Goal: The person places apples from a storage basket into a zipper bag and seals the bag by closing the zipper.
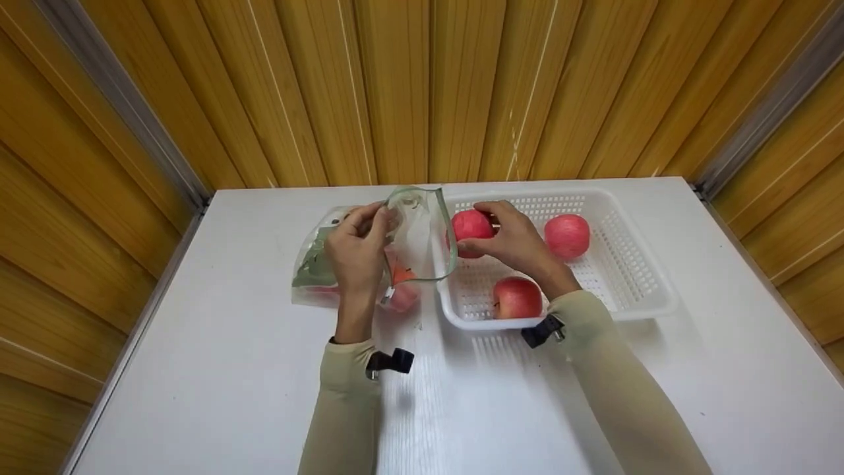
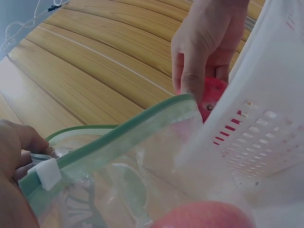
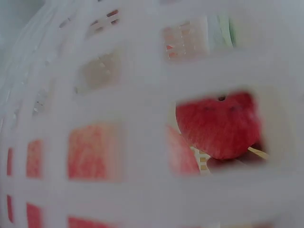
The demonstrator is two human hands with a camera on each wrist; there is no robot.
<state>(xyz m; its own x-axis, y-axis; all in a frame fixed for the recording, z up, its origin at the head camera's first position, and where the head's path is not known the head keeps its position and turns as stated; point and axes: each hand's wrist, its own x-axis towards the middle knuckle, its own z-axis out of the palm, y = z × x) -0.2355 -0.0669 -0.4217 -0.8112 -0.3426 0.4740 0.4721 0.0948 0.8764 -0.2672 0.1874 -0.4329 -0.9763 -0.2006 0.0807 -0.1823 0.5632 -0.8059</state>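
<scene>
Red round apples [image 1: 517, 300]: 2 loose, nr side + rt of R hand [image 1: 517, 241]
L hand [image 1: 356, 254]: pinching 1 clear plastic green-zip bag [image 1: 316, 270]
Bag mouth [image 1: 453, 231]: twd R hand; long axis L–R
R hand: apart from L, gripping another apple [image 1: 472, 227]
Basket [image 1: 636, 264]: 1, white perforated plastic

I see wood-grained panels [image 1: 395, 92] beyond the far edge of the white table [image 1: 231, 369], metal posts [image 1: 117, 86] near its far corners, and, by left wrist camera, pale cables [image 2: 34, 20].

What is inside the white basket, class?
In the white basket, one apple sits by the near rim, another farther right; the grip of the right hand holds a third at the left end. Floor beneath hand and apples cannot be seen.
</scene>
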